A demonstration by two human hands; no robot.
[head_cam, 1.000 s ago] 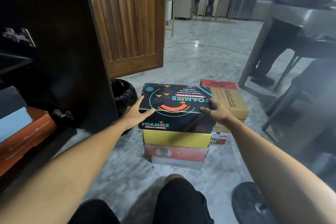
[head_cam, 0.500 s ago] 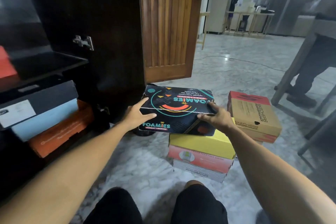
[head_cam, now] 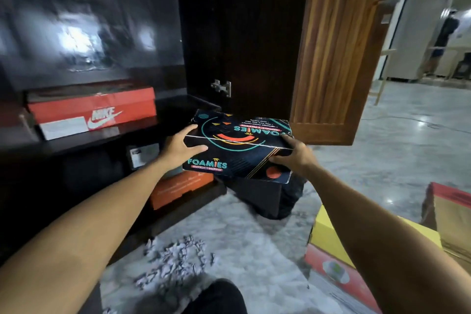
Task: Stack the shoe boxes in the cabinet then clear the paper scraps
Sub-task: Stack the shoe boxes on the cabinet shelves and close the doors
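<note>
I hold a black Foamies shoe box (head_cam: 239, 150) in the air in front of the dark cabinet (head_cam: 76, 33). My left hand (head_cam: 178, 146) grips its left end and my right hand (head_cam: 293, 157) grips its right end. A red Nike box (head_cam: 94, 109) lies on the cabinet's upper shelf. Below it an orange box (head_cam: 178, 186) and a dark box with a white label (head_cam: 142, 154) sit in the lower space. Grey paper scraps (head_cam: 173, 260) lie scattered on the marble floor near my knee. A yellow box (head_cam: 328, 234) on a red box (head_cam: 328, 270) stands at the lower right.
The wooden cabinet door (head_cam: 339, 53) stands open to the right of the held box. A black bag (head_cam: 288, 201) sits on the floor under the box. A tan box with a red lid (head_cam: 451, 206) is at the far right. A person (head_cam: 443, 41) stands far back.
I have lifted the Foamies box off the yellow box and carried it left and up toward the cabinet. My view has turned left, showing the Nike box and the paper scraps.
</note>
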